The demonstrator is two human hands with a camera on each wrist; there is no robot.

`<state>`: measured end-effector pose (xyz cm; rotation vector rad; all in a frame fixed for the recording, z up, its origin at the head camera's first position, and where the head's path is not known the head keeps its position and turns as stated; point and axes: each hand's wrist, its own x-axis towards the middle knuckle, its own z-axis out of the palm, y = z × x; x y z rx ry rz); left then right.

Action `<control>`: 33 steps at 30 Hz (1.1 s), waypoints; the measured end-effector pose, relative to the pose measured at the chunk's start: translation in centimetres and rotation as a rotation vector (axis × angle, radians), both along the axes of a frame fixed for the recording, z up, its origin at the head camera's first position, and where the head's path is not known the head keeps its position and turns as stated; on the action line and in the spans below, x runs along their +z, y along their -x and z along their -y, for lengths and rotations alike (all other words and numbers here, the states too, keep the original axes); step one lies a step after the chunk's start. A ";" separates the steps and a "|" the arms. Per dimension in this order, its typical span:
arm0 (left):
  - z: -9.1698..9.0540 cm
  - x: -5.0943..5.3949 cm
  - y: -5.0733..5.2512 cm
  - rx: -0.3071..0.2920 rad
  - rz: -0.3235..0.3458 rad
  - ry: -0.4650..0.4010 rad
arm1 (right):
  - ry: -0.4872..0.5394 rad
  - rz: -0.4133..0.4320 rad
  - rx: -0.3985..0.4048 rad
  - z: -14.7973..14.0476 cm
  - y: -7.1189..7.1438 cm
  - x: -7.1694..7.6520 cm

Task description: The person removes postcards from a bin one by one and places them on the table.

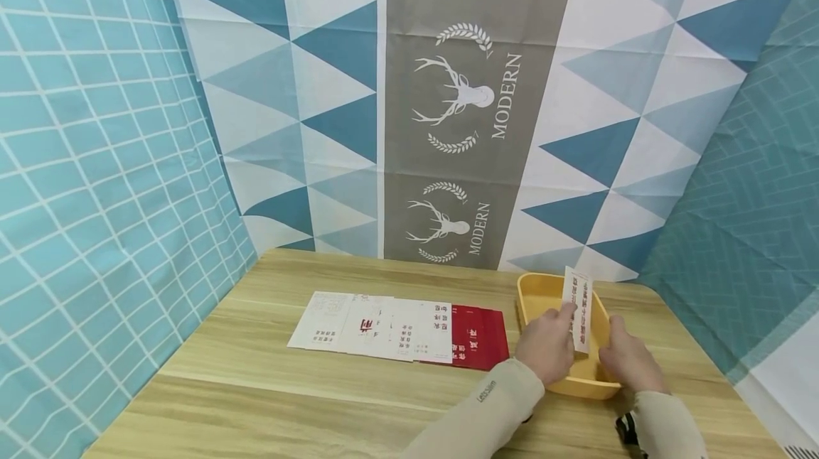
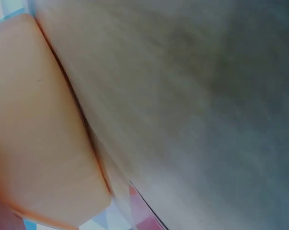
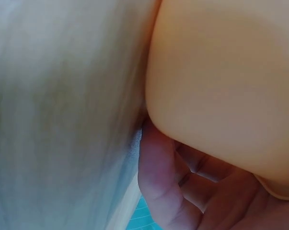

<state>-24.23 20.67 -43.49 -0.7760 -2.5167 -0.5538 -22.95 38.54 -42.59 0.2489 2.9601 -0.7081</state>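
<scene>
A yellow plastic tray (image 1: 584, 389) stands at the right of the wooden table. Over it my left hand (image 1: 548, 347) pinches a white card (image 1: 584, 317) with rows of red characters, held upright. Its lower end reaches down inside the tray. At the tray's right side my right hand (image 1: 633, 359) grips the rim. In the right wrist view, curled fingers (image 3: 159, 172) lie against the outside of the tray wall (image 3: 221, 81). The left wrist view shows mostly the tray's outer wall (image 2: 39, 115), with the left hand largely out of sight.
Left of the tray, several white printed cards (image 1: 367, 327) lie overlapped in a row on the table (image 1: 269, 395). Red cards (image 1: 491, 338) continue that row up to near the tray. Patterned cloth (image 1: 339, 104) hangs behind the table, and blue tiled sheeting (image 1: 96, 160) at the left.
</scene>
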 end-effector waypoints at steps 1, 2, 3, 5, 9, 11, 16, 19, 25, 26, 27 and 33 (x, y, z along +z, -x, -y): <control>0.2 0.0 0.0 -0.019 -0.030 0.005 | 0.001 0.000 0.002 0.0 0.0 0.0; 0.3 0.1 -0.1 -0.039 -0.067 0.026 | 0.001 -0.001 0.004 0.0 -0.1 0.0; 0.5 0.2 -0.2 -0.059 -0.109 0.050 | 0.000 -0.004 0.008 0.1 -0.1 -0.1; 0.8 0.4 -0.4 -0.096 -0.201 0.100 | 0.001 -0.014 0.019 0.1 -0.2 -0.2; 1.9 1.4 -1.1 -0.156 -0.286 0.085 | -0.017 -0.047 0.039 0.2 -0.2 -0.3; 3.0 2.1 -1.5 -0.182 -0.248 0.016 | -0.025 -0.066 0.050 0.2 -0.2 -0.3; 6.7 3.8 -2.8 -0.205 -0.038 -0.156 | -0.029 -0.065 0.047 0.0 -0.3 -0.1; 9.0 4.7 -3.3 -0.211 0.088 -0.224 | -0.027 -0.052 0.038 -0.1 -0.3 0.1; 13.4 5.3 -3.2 -0.235 0.151 -0.171 | -0.029 -0.049 0.045 -0.1 -0.2 0.2; 14.0 5.2 -3.0 -0.231 0.154 -0.148 | -0.031 -0.050 0.044 -0.1 -0.2 0.2; 14.6 5.1 -2.8 -0.228 0.165 -0.127 | -0.030 -0.048 0.044 -0.1 -0.2 0.2; 17.1 5.3 -1.7 -0.241 0.249 -0.083 | -0.034 -0.037 0.041 -0.1 -0.2 0.2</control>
